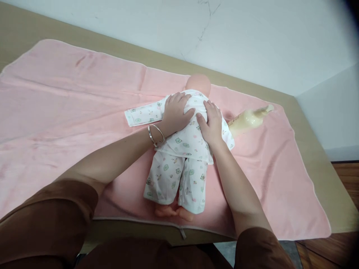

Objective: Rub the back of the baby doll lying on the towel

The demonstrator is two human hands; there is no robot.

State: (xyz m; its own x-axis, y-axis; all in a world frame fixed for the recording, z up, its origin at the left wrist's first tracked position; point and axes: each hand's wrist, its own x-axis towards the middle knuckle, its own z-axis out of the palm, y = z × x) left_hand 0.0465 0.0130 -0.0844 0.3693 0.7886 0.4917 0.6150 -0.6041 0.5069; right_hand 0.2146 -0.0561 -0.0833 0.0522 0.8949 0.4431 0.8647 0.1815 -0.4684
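A baby doll [182, 144] in a white printed top and trousers lies lengthwise in front of me, with its bald head [198, 84] at the far end and its bare feet [174, 212] toward me. No face shows on the head. My left hand [178, 112] rests flat on the left of the doll's upper body, fingers stretched and thumb apart. On the right side of the upper body lies my right hand [211, 123], its fingers spread over the cloth. One printed sleeve [145, 113] extends to the left, and no doll hand shows at its cuff.
Beneath the doll spreads a pink blanket [70, 97] on a wooden table [322, 179]. A pale yellow bottle [251, 117] lies on the blanket, right of the doll. Behind the table stands a white wall [252, 41] with a crack.
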